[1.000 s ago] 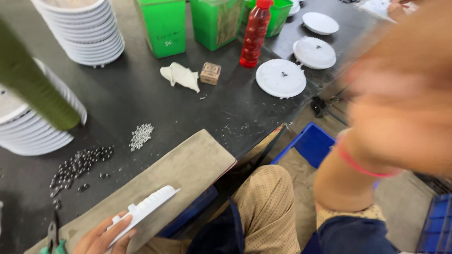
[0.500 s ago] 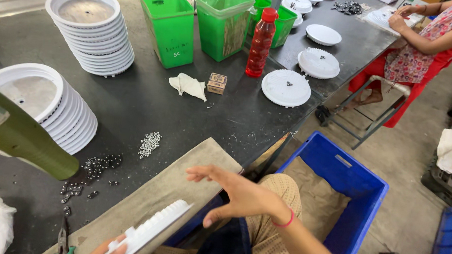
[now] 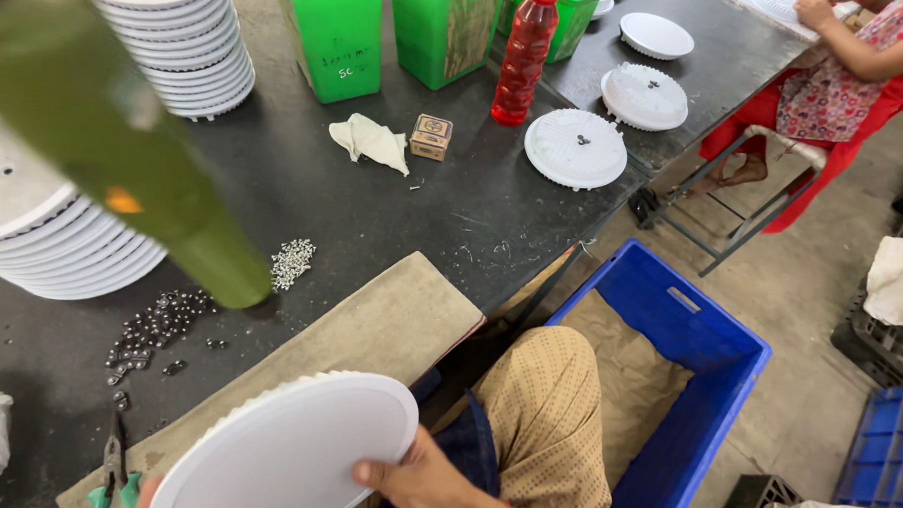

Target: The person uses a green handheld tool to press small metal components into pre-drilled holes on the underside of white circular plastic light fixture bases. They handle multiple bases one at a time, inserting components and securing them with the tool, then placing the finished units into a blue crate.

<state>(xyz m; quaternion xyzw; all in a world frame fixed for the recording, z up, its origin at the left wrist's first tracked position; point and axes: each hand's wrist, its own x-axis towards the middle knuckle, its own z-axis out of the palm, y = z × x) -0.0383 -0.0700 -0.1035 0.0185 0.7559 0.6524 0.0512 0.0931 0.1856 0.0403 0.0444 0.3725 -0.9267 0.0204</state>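
Right hand (image 3: 419, 480) grips the rim of a white round disc (image 3: 290, 447), held flat over a tan pad (image 3: 369, 326) at the table edge; left hand (image 3: 148, 486) barely shows at the disc's far rim, grip unclear; the disc seems ready for fitting, needing steady support.

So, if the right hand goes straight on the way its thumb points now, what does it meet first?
The right hand grips the white round disc at its edge, thumb pointing left across it. Going on that way, it would probably slide over the disc toward the pliers at the board's corner, though depth is unclear.
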